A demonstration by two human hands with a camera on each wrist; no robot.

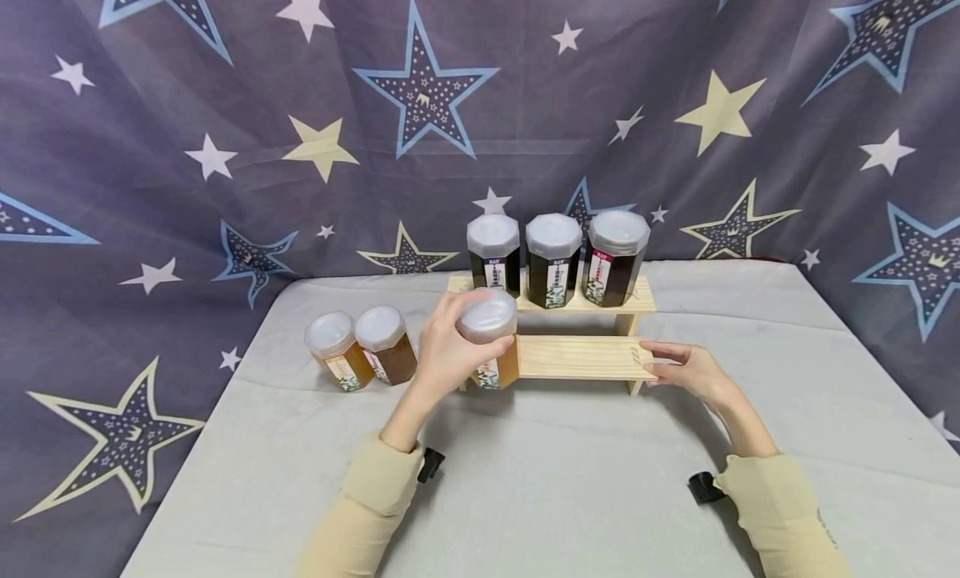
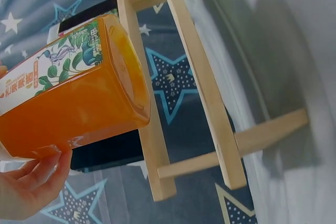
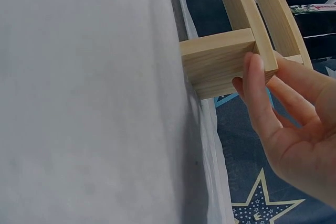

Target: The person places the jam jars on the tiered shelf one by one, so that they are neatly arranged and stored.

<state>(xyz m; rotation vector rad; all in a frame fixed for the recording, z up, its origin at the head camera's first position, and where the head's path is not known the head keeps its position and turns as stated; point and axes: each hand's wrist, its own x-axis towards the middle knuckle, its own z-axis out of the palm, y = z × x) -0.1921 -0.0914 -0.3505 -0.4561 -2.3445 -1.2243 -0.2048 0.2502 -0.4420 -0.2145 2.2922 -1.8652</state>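
Note:
My left hand [image 1: 448, 349] grips a clear-lidded jar of orange contents [image 1: 507, 366] by its upper part, at the left end of a two-step wooden rack [image 1: 577, 358]. In the left wrist view the jar [image 2: 79, 111] shows its printed label and its underside, beside the rack's lower board. My right hand [image 1: 696, 371] pinches the right end of that lower board, thumb and fingers around its corner in the right wrist view. Three dark jars, among them a red-labelled one [image 1: 617, 261], stand on the upper step behind.
Two more jars stand on the table to the left, one amber [image 1: 341, 357] and one brownish [image 1: 387, 349]. A pale cloth covers the table [image 1: 577, 486]. A dark star-patterned curtain [image 1: 525, 128] hangs right behind the rack.

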